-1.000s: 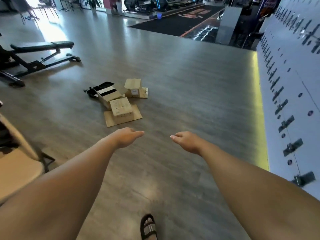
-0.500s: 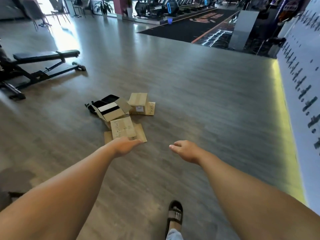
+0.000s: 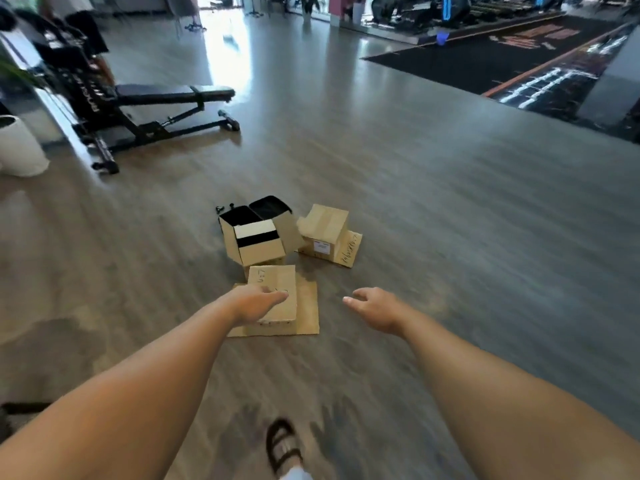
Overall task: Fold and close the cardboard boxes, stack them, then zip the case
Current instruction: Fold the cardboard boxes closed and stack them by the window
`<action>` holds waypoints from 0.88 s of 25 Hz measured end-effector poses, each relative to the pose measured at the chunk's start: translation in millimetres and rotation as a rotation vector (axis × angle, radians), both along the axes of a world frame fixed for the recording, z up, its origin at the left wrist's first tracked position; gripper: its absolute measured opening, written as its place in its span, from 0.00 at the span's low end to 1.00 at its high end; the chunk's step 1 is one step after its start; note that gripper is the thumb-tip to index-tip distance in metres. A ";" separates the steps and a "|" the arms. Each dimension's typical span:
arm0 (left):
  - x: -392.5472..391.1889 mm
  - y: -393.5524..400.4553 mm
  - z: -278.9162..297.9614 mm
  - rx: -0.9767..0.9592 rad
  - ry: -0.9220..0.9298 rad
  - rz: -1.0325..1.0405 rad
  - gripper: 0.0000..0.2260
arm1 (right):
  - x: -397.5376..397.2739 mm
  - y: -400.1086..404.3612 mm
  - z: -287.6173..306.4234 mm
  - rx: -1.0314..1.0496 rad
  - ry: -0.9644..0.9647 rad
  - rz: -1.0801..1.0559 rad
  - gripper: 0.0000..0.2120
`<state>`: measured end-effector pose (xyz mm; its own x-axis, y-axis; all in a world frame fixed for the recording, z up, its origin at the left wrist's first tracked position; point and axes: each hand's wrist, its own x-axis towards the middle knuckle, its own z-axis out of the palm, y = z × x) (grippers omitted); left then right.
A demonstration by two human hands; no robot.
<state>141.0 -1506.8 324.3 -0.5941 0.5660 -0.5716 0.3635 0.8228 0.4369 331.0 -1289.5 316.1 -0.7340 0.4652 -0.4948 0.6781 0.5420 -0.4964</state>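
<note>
The left hand reaches out with loosely straight fingers and holds nothing, overlapping the near cardboard box in the view; contact cannot be told. The right hand, relaxed and empty, hangs to the right of that box, apart from it. Beyond lie an open box with a black and white insert, a black case behind it, and a far-right box. Compared with half a second ago, the boxes appear larger and nearer to both hands. A weight bench stands far left, and a sandalled foot shows near the bottom on the wood floor.
</note>
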 end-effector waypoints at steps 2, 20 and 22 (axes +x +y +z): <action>-39.5 24.5 -14.2 0.010 -0.002 0.042 0.35 | -48.2 32.9 -5.5 0.018 -0.002 0.050 0.35; -236.5 169.5 -186.8 -0.042 -0.134 0.640 0.27 | -404.9 218.1 -180.6 -0.064 -0.171 0.525 0.34; -231.1 185.5 -233.5 -0.040 -0.159 0.764 0.26 | -422.0 232.2 -227.3 -0.098 -0.184 0.600 0.32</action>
